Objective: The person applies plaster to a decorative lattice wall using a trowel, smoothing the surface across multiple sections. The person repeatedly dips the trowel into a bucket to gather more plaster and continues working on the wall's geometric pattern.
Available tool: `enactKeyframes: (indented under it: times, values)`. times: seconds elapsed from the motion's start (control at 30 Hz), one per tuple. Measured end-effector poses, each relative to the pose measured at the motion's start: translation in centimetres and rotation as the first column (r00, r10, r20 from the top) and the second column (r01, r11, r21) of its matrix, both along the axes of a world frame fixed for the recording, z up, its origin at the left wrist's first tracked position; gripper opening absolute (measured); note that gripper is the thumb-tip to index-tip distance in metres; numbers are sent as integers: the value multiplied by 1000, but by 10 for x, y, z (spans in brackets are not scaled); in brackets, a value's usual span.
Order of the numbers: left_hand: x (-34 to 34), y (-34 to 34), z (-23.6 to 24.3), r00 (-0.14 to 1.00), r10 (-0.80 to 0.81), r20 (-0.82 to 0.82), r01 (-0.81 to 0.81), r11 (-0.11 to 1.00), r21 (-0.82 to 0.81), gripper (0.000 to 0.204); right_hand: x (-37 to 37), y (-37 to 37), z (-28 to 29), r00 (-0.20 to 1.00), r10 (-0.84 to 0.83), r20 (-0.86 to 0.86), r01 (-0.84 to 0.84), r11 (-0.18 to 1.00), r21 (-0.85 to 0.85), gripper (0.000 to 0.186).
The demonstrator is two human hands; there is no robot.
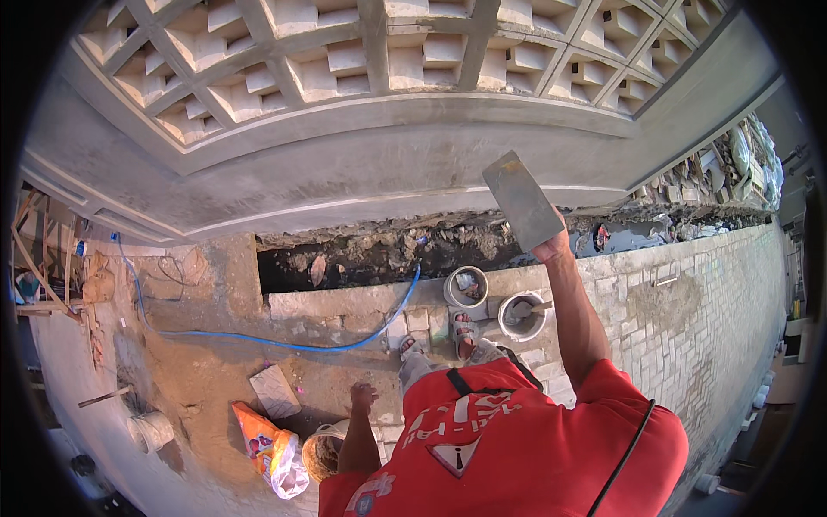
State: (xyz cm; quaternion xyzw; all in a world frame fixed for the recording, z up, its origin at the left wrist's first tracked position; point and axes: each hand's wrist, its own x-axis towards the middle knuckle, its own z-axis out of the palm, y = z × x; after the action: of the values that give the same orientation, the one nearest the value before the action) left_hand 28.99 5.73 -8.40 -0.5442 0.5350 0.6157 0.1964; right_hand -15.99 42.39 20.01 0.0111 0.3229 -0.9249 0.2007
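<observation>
My right arm reaches up and out toward the wall. In my right hand (553, 241) is a flat rectangular plastering trowel (522, 200), its grey face tilted in front of the wall's lower part. From this angle I cannot tell whether its blade touches the wall (388, 159). Low at my side hangs my left hand (363, 395), its fingers loosely curled with nothing visible in them. Nearest to it is a bucket of brownish material (320, 454), partly hidden by my left forearm. By my feet stand a bucket with rubble (466, 287) and a bucket with grey mix and a tool (522, 316).
An open drain with dark water and debris (370, 258) runs between the wall and the paving. Across the ground at left curves a blue hose (284, 345). An orange bag (258, 435), a square tile (275, 392) and a pale bucket (151, 431) stand or lie there. Latticed blocks (426, 60) top the wall.
</observation>
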Motion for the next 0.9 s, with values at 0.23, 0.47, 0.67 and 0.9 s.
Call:
enactKeyframes:
  times: [0.23, 0.47, 0.67, 0.9]
  values:
    - [-38, 64, 1, 989, -148, -8, 148, 988, 43, 19, 91, 85, -95, 897, -134, 421, -53, 913, 404, 30]
    - [-37, 152, -59, 874, -475, -105, 390, 813, -432, 30, 150, 123, -345, 849, -72, 524, -311, 733, 605, 26]
    - [-31, 195, -39, 864, -503, 33, 375, 598, -708, 32, 101, 63, -517, 866, -30, 499, -429, 469, 772, 23]
    - [-49, 193, -36, 785, -613, 91, 450, 464, -763, 38, 56, -1, -638, 903, -59, 425, -428, -84, 900, 23]
